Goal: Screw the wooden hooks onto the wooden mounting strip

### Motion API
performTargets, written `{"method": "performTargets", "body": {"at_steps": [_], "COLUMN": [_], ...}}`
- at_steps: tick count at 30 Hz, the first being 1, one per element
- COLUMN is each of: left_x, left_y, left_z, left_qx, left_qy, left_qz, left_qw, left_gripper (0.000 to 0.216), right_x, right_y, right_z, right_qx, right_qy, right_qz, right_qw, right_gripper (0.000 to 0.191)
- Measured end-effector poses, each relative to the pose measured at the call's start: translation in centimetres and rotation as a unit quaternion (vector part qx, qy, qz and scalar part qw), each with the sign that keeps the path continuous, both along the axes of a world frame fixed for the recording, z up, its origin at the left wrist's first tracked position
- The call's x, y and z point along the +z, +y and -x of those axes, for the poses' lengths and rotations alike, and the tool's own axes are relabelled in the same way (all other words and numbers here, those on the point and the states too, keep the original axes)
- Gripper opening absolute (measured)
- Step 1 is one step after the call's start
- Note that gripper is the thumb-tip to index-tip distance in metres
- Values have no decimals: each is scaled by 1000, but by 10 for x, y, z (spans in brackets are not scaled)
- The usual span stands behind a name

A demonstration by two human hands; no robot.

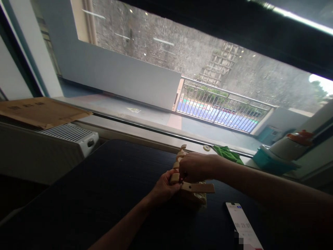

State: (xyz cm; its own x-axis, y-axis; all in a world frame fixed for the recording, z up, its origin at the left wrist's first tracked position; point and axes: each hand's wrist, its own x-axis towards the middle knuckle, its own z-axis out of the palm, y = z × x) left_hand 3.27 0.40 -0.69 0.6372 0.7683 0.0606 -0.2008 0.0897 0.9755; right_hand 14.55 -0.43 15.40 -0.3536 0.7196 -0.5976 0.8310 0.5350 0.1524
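Note:
On the dark table several pale wooden pieces with curved ends stand in a row as one wooden assembly. My left hand grips its near left end, fingers and thumb closed around the wood. Over the row's right side, my right hand is closed; its fingertips are hidden, so what they pinch cannot be made out. Something small and dark red shows between the hands. A flat wooden strip with a hole sticks out to the right, just above a crinkled clear plastic bag.
A phone showing a timer lies at right front. On the sill are a green cloth, a tape roll and a teal container. A brown envelope rests on a white slatted unit at left.

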Motion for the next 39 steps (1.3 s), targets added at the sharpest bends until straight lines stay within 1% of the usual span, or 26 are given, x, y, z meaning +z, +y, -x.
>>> {"method": "performTargets", "body": {"at_steps": [5,9,13,15,18,21,26,29,31,34,37,39], "left_x": [-8,-7,-5,-5,-9,-12,-11,-9,-8,-8,-10,-12], "left_y": [1,1,0,1,2,3,3,2,1,1,2,3], "left_z": [-3,-4,-4,-4,-5,-5,-5,-5,-5,-6,-7,-7], "left_qx": [18,27,22,18,18,19,22,27,28,22,24,28], "left_qy": [-6,-12,-20,-21,-19,-18,-22,-20,-21,-26,-27,-22], "left_qz": [-11,-13,-8,-8,-9,-11,-12,-10,-8,-6,-10,-12], "left_qw": [1000,999,1000,1000,1000,1000,999,999,999,999,999,999], "left_gripper": [14,13,16,16,13,12,12,12,13,14,14,14], "right_x": [-2,-2,3,6,10,8,-4,-8,-5,6,15,18], "right_y": [3,0,-5,-8,-10,-7,2,2,-1,-10,-18,-20], "right_z": [-3,-6,2,8,13,10,-10,-14,-10,3,16,20], "right_qx": [-35,-59,-57,-38,-6,-4,-51,-77,-83,-70,-47,-36], "right_qy": [16,8,-11,-19,-20,-3,26,18,4,-19,-33,-31], "right_qz": [9,-14,-61,-76,-66,-42,-10,-21,-41,-68,-64,-57], "right_qw": [999,998,996,996,998,999,998,997,996,995,996,997], "right_gripper": [21,29,32,27,15,16,24,33,35,29,16,14]}}
